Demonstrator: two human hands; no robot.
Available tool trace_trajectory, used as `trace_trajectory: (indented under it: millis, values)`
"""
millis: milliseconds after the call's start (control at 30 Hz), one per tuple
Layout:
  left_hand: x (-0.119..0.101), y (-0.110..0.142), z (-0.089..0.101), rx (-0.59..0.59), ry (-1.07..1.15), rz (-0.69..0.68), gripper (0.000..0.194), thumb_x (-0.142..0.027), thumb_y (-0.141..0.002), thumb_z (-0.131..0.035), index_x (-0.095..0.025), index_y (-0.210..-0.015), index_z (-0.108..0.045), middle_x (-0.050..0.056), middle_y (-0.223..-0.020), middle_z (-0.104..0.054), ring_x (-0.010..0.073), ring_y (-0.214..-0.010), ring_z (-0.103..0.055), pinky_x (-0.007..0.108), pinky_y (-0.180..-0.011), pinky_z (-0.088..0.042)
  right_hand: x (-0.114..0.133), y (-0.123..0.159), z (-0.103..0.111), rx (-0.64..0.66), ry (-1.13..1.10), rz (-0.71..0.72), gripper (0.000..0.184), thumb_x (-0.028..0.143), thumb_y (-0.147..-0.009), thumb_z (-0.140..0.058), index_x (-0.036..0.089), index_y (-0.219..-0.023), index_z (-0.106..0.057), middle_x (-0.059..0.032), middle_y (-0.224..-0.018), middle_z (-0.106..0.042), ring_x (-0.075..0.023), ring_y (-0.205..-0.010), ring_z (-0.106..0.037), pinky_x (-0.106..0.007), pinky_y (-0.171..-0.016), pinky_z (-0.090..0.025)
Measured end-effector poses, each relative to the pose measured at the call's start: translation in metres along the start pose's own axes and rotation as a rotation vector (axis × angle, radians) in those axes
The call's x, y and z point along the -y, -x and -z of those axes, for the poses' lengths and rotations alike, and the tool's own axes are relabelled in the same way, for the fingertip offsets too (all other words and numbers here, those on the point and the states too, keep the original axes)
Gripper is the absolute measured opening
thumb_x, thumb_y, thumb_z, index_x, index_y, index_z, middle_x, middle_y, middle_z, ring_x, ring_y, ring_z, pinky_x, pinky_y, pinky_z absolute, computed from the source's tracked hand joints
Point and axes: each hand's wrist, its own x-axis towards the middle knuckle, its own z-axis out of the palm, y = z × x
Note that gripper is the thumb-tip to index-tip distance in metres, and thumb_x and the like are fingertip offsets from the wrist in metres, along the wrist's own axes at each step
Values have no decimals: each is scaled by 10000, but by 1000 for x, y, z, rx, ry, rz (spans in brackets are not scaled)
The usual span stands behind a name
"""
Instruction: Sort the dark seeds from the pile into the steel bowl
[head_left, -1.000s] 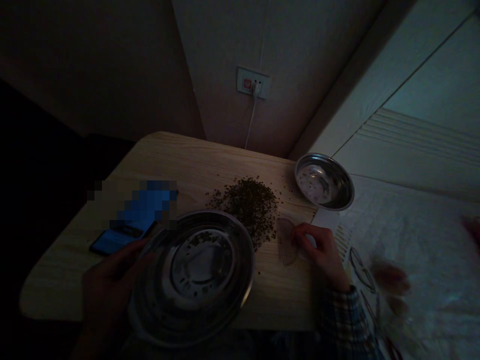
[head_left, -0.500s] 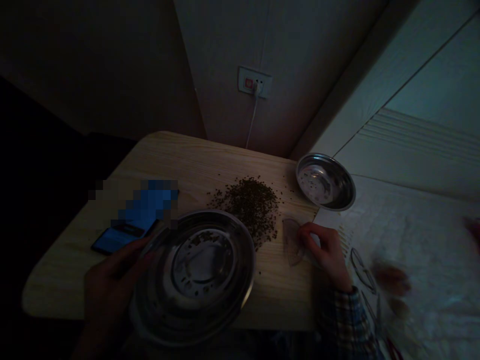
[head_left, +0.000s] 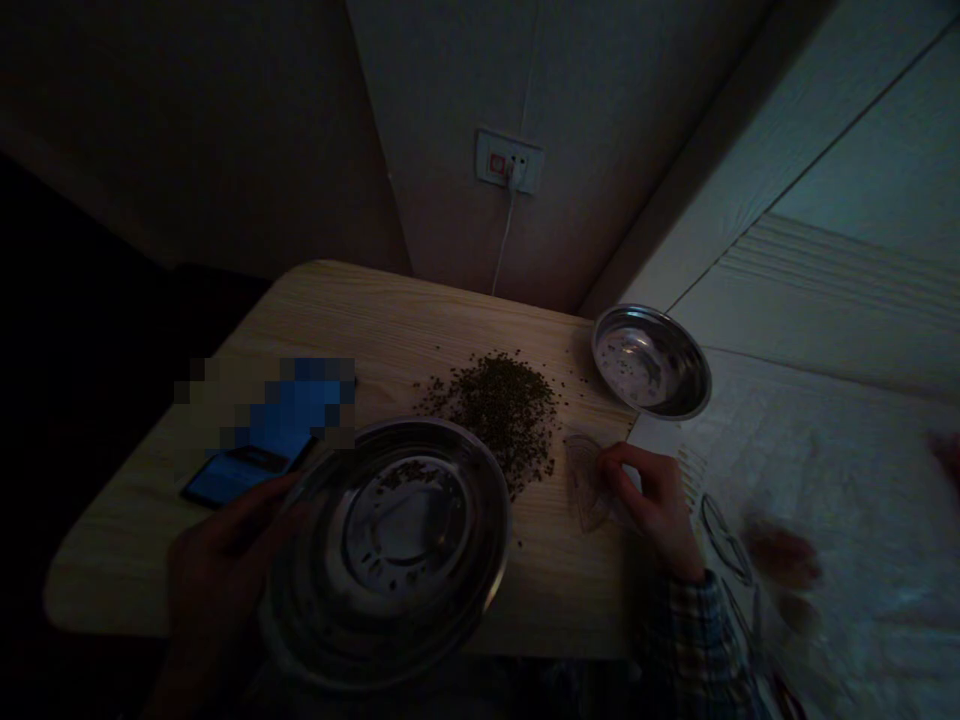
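My left hand (head_left: 225,560) grips the left rim of a shiny metal bowl (head_left: 405,620), held tilted above the near part of the wooden table (head_left: 360,310). A few dark beans or seeds lie in its bottom. My right hand (head_left: 649,490) pinches a clear plastic protractor (head_left: 583,485) at its right side, low over the table. Between the two hands a loose pile of small dark green beans or seeds (head_left: 506,405) spreads on the wood. A second metal bowl (head_left: 652,370) stands at the table's far right corner, apart from both hands.
A phone (head_left: 247,470) lies on the table's left side, partly blurred out. Scissors (head_left: 726,540) rest on the pale sheet (head_left: 847,450) to the right, beside blurred reddish patches. A plugged-in cable hangs from the wall socket (head_left: 510,162) behind the table. The light is dim.
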Motion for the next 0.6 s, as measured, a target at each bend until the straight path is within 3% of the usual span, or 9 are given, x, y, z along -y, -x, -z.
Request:
trace_trajectory:
  millis: [400,600]
  values:
    - [-13,4,1,-7,18,17,489,-469,-569,-736,-179,-961,-714,17,-747,-696,166,-647,-602,205,-538,-490,1,-2,-3,62,-45,11,214,212,-883,-496,189,-687,-578,-2,-681,-606,-146,-656,-556,-244,-629,-403]
    - [-7,3,1,13,13,35,502,-473,-617,-732,-183,-1025,-692,22,-787,-695,167,-660,-606,213,-555,-491,1,-2,-5,107,-57,7,226,228,-906,-482,186,-715,-596,-6,-704,-613,-144,-669,-563,-247,-640,-408]
